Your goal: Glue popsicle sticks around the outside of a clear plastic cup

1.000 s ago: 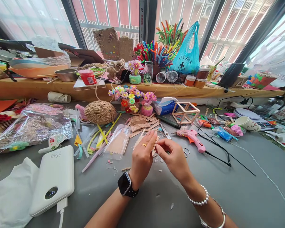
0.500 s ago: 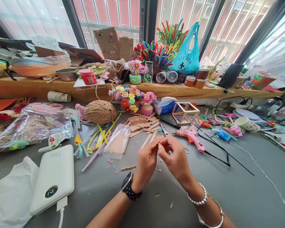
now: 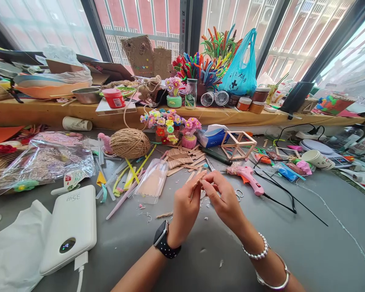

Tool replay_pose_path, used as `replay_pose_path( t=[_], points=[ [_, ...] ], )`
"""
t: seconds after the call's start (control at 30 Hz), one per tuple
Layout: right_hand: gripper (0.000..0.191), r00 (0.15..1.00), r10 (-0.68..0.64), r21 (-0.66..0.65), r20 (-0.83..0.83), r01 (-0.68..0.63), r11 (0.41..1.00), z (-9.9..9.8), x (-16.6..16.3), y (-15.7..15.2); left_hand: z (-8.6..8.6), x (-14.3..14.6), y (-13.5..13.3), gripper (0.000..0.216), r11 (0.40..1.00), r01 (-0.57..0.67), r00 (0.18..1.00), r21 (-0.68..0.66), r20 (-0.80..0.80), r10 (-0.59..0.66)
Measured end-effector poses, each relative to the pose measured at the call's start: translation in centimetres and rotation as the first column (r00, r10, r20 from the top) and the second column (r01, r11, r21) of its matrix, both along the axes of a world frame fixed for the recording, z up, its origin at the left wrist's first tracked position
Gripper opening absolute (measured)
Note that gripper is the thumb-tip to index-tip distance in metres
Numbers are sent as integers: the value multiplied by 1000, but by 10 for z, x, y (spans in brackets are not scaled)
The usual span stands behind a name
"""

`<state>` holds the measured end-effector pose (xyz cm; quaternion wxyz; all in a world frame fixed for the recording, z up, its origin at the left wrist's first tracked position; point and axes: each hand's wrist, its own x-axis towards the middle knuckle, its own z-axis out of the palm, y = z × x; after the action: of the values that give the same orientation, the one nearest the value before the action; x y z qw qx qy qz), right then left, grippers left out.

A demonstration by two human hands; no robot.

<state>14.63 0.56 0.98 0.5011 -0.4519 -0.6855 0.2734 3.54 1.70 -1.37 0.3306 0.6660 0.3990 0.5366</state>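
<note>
Head view: a thin pale wooden craft stick (image 3: 200,180) is held above the grey tabletop (image 3: 292,251), with the fingertips of the left hand (image 3: 185,207) and right hand (image 3: 226,200) both pinched on it. It is probably light and stiff but easily snapped, so best gripped by its flat faces. The white rectangular power bank (image 3: 68,231) bears a marking that seems to read "35W".

Right of our right hand (image 3: 225,200) the grey surface (image 3: 307,251) lies bare, crossed by a black cable (image 3: 281,199). Ahead, a pink glue gun (image 3: 246,177), scissors (image 3: 239,195) and wooden sticks (image 3: 181,159) crowd close. Left of our left hand (image 3: 185,207), a clear box (image 3: 150,181) and power bank (image 3: 68,229) flank a bare lane.
</note>
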Motion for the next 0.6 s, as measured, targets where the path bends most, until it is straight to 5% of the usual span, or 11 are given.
replay_pose_path(
  t=[0.1, 0.3, 0.6],
  points=[
    [19, 999, -33, 20, 9, 33, 999, -7, -4, 1, -2, 1, -1, 32, 996, -26, 996, 88, -87, 34],
    [21, 936, -303, 153, 179, 277, 948, -16, -7, 1, -4, 7, -5, 31, 985, 65, 986, 157, -161, -39],
    [22, 936, -301, 206, 182, 263, 943, -16, -5, 3, -6, 6, -2, 39, 976, 110, 975, 189, -214, -68]
  ],
)
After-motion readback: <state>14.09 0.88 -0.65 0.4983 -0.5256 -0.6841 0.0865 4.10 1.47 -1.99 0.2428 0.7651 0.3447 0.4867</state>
